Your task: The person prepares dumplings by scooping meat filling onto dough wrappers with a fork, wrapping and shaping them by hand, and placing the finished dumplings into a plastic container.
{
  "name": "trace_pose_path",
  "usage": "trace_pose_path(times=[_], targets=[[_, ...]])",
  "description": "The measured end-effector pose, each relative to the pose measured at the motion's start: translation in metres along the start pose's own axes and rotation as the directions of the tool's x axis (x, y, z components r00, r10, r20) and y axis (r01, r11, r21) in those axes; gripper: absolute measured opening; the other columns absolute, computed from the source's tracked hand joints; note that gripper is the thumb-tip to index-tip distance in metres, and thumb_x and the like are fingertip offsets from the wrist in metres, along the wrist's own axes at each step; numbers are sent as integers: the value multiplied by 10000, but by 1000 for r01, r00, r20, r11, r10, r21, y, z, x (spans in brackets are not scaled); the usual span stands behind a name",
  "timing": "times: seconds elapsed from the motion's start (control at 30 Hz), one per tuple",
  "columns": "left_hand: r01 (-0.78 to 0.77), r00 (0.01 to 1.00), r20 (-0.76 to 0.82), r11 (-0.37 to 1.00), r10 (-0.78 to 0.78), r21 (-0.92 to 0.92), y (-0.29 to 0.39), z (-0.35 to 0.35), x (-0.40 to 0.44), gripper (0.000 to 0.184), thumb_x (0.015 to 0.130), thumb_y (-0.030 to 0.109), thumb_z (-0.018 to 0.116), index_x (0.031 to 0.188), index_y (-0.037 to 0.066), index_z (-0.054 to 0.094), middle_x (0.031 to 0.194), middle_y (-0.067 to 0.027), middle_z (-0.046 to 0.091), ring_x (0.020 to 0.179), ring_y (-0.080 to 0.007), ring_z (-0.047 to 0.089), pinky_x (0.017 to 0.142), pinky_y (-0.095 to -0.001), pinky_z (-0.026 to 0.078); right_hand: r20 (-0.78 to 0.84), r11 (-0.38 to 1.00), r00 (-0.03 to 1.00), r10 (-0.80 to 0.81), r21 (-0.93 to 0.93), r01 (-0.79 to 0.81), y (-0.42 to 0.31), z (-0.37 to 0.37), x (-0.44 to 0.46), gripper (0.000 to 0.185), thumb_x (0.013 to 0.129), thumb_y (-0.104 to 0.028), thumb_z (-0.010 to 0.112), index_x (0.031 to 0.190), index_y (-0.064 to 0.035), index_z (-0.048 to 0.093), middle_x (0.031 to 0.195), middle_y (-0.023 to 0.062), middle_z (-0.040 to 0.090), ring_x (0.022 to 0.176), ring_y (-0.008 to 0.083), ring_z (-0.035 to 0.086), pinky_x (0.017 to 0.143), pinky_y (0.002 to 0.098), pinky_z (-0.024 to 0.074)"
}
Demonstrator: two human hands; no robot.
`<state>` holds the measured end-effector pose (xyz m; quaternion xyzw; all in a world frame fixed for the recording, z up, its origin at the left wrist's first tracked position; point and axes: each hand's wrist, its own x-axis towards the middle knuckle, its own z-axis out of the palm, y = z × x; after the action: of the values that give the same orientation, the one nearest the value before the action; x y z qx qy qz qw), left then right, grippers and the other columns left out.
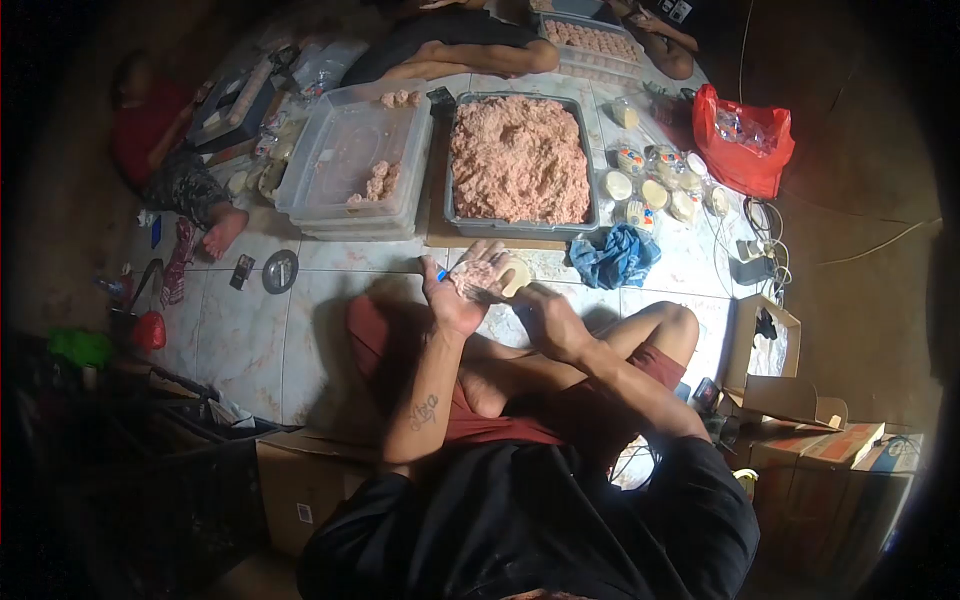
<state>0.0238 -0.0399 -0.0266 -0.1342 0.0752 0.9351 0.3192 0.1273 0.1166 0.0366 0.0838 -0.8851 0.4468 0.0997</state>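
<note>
My left hand (459, 300) is palm up with its fingers spread under a lump of pink minced filling (476, 279). Beside it, my right hand (556, 322) has its fingers closed near a pale round wrapper (516, 277), which lies against the fingers of my left hand. What those closed fingers grip is too small to make out. Just beyond my hands is a grey tub (520, 229) heaped with pink filling (520, 150). To its left stands a clear plastic box (345, 140) holding a few shaped pieces (380, 181).
Round wrapper packs (655, 193) lie right of the tub, beside a red bag (742, 150). A blue cloth (614, 256) is near the tub's corner. Other people sit at the far side and left, one with a bare foot (225, 231) near the boxes. Cables and cartons (770, 345) are right.
</note>
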Motion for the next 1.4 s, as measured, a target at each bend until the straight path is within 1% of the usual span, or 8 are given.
trace_pose_path(times=[0.37,0.63,0.7,0.83,0.9,0.97,1.23,1.4], targets=[[199,980,-80,947,-184,252,0,-5,7,964,938,769,269,1286,-86,546,1189,-223,657,1039,-354,655,960,-452,516,-14,996,1000,-27,-82,26,33,-23,-2,106,879,-12,591,977,13,624,858,211,590,782,396,588,705,416,483],[-289,946,196,397,259,871,-2,25,2,683,1018,575,403,1375,-5,468,1191,-126,646,901,-210,704,716,-339,615,292,546,839,459,652,-526,7,-7,14,232,958,-281,682,987,-51,671,803,-41,589,670,39,434,586,222,347],[-25,976,151,613,-155,790,27,70,-41,551,1053,448,408,1414,32,445,1241,-132,620,1041,-244,677,774,-374,626,284,441,851,441,757,-481,-17,-19,19,220,952,-280,694,1005,-67,679,777,-74,582,603,12,397,528,192,292],[-638,766,579,-221,-278,737,13,31,-26,390,874,67,673,1247,64,561,1153,-93,657,1093,-242,646,912,-409,551,141,654,923,359,667,-356,-34,-23,29,261,976,-274,662,1000,-14,661,800,-35,602,670,34,443,574,203,335],[-620,776,630,149,-24,770,-10,24,-32,356,846,68,677,1196,64,614,1117,-112,683,1078,-256,652,931,-402,510,10,764,952,305,594,-251,-31,-20,26,280,984,-274,650,991,6,654,807,-22,607,694,43,454,589,211,346],[-538,772,634,-573,-41,618,-2,20,-23,318,824,64,676,1142,70,668,1097,-143,693,1051,-276,661,905,-385,522,-124,757,923,364,618,-215,-8,-21,16,264,994,-257,635,976,6,645,801,-21,596,729,53,484,619,209,369],[-519,709,700,-612,82,597,-1,12,-3,196,913,199,641,1041,63,699,992,-113,708,933,-318,658,822,-428,506,144,318,842,520,882,-347,28,25,-42,123,992,-136,618,919,-41,647,777,-33,581,682,56,508,637,211,403],[-458,834,544,-433,95,777,-13,48,-26,361,741,252,869,925,32,649,869,-104,671,817,-251,634,759,-388,512,-61,912,980,191,379,-155,39,-9,-19,128,991,-91,589,1015,2,675,817,26,585,736,99,538,655,269,443]])
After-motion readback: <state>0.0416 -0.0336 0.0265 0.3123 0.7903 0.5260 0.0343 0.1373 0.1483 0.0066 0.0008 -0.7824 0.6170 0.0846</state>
